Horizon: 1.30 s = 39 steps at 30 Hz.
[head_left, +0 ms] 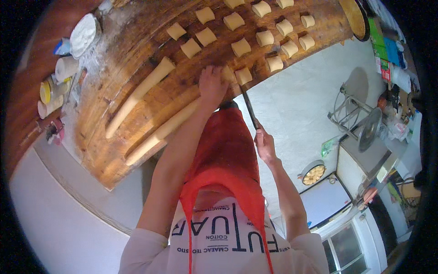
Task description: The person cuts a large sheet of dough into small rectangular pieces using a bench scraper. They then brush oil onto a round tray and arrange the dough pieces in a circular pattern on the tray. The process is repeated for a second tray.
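Observation:
A long dough roll (157, 135) lies along the near edge of the wooden table, and my left hand (213, 86) grips its right end, fingers bent over the dough. My right hand (265, 145) is closed round the handle of a knife (249, 106), which points away from me with its blade tip at the table's edge. Just right of the blade sits a cut dough piece (243, 76). A second dough roll (140, 97) rests farther back on the left, untouched. Several pillow-shaped dough pieces (241, 47) are spread over the far part of the table.
On the table's left stand a bowl of flour (84, 35), a white cup (66, 68) and a yellow-lidded jar (45, 92). A round wooden-looking pan (354, 19) is at the far right. A metal-framed stool (355, 114) and a pot of dough pieces (314, 174) stand to the right.

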Available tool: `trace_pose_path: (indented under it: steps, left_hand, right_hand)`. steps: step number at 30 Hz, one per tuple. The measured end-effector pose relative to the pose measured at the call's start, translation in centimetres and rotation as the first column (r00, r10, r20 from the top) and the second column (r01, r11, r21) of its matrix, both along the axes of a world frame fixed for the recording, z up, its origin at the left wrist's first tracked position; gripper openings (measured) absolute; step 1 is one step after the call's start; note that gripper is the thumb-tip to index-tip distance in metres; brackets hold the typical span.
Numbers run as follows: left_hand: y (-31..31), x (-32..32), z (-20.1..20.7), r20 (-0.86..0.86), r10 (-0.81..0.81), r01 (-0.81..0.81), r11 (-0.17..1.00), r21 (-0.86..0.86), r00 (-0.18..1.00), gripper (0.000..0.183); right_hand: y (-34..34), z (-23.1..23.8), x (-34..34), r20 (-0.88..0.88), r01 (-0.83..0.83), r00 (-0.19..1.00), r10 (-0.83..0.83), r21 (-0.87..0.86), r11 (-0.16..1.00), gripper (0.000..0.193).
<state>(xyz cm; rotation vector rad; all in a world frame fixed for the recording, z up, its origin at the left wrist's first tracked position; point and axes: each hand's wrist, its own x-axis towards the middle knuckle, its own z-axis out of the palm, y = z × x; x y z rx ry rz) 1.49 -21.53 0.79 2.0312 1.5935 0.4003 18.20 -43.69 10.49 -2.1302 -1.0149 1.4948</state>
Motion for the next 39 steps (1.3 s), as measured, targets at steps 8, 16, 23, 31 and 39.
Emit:
trace_pose_path:
  steps: [8,16,23,31,39]
  left_hand:
    - [-4.0,-6.7,2.2,-0.063,-0.037,0.032,0.997,-0.069,0.997,0.062]
    - [-7.8,-9.1,-2.4,0.441,0.233,-0.088,0.942,-0.324,0.867,0.051]
    - [-7.2,-7.9,-1.8,0.028,0.261,-0.254,0.954,-0.158,0.965,0.038]
    - [-7.2,-8.3,-1.7,-0.059,0.195,-0.201,0.971,-0.132,0.979,0.038]
    - [-6.8,-10.5,-3.1,0.243,0.206,-0.156,0.965,-0.21,0.948,0.042]
  right_hand:
    - [2.7,-0.2,-4.7,-0.066,-0.094,0.993,0.094,-0.004,0.996,0.049]
    - [5.9,0.1,-8.4,0.0,-0.262,0.965,0.264,-0.097,0.96,0.052]
    - [6.6,0.7,-9.0,0.045,-0.271,0.96,0.276,-0.086,0.959,0.049]
    - [6.6,-0.7,-10.0,0.169,-0.316,0.929,0.328,-0.096,0.944,0.048]
    - [8.3,-3.5,-10.0,0.187,-0.259,0.955,0.231,0.145,0.955,0.045]
